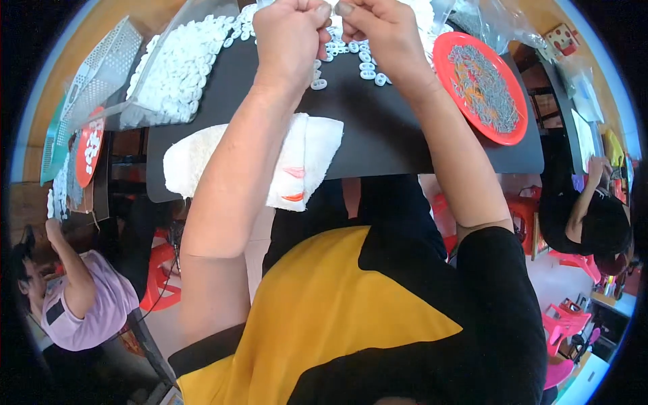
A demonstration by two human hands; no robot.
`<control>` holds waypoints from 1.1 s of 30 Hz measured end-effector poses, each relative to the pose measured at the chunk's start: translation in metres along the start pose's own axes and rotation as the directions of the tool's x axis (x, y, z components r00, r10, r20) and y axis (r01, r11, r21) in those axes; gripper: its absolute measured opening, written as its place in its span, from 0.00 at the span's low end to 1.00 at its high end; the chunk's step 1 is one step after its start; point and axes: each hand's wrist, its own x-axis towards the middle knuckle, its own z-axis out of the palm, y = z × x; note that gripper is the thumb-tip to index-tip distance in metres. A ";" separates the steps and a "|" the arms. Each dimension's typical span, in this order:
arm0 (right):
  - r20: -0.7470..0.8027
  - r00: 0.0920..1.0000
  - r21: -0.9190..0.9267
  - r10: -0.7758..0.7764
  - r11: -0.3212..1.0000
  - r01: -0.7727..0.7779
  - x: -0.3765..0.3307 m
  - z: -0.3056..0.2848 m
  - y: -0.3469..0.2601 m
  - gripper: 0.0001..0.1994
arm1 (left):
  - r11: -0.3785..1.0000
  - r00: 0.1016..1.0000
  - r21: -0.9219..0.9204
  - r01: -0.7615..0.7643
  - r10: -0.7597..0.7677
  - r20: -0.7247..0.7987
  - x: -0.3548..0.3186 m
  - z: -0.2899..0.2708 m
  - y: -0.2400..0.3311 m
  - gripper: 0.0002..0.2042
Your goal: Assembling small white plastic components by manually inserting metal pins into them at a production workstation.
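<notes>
At the far edge of the black table, my left hand (287, 30) and my right hand (385, 30) are raised close together, fingertips nearly meeting. Thumb and fingers are pinched on both, and whatever they grip is too small or cut off at the top of the picture. Below and between them, white oval plastic pieces (367, 67) with small holes lie in loose rows on the tabletop (378, 128). Right of my right hand rests a red round tray (509, 137) holding many thin grey metal pins or screws (482, 88), with some orange-brown showing among them.
A clear bin heaped with white pieces (177, 77) stands left. A folded white towel (320, 138) lies at the near edge under my left forearm. Clear plastic bags (496, 23) sit far right. Other people work at left (91, 300) and right (590, 219); a white perforated basket (108, 64) stands far left.
</notes>
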 end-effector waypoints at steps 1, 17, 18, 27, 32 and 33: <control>-0.035 0.999 0.114 0.029 0.993 -0.025 0.000 0.001 0.000 0.07 | 1.000 1.000 -0.003 0.000 0.000 -0.002 0.002 0.001 0.005 0.04; 0.600 0.796 -0.710 0.080 0.512 0.484 -0.022 0.013 -0.002 0.04 | 0.936 0.988 -0.330 0.119 -0.145 -0.053 0.024 -0.034 0.010 0.02; 0.600 0.796 -0.711 0.079 0.509 0.485 -0.022 0.014 -0.001 0.04 | 0.945 0.990 -0.307 0.112 -0.132 -0.045 0.022 -0.032 0.011 0.01; 0.440 0.893 -0.513 0.097 0.843 0.161 -0.012 0.000 -0.003 0.05 | 0.974 0.988 -0.225 0.027 -0.059 -0.139 0.022 -0.032 0.002 0.05; 0.328 0.943 -0.249 0.057 0.968 0.028 -0.012 -0.003 -0.007 0.05 | 0.980 0.985 -0.198 -0.010 -0.025 -0.169 0.012 -0.013 0.002 0.04; 0.322 0.945 -0.250 0.053 0.968 0.031 -0.012 -0.004 -0.007 0.05 | 0.980 0.985 -0.200 0.015 -0.049 -0.164 0.010 -0.010 0.000 0.05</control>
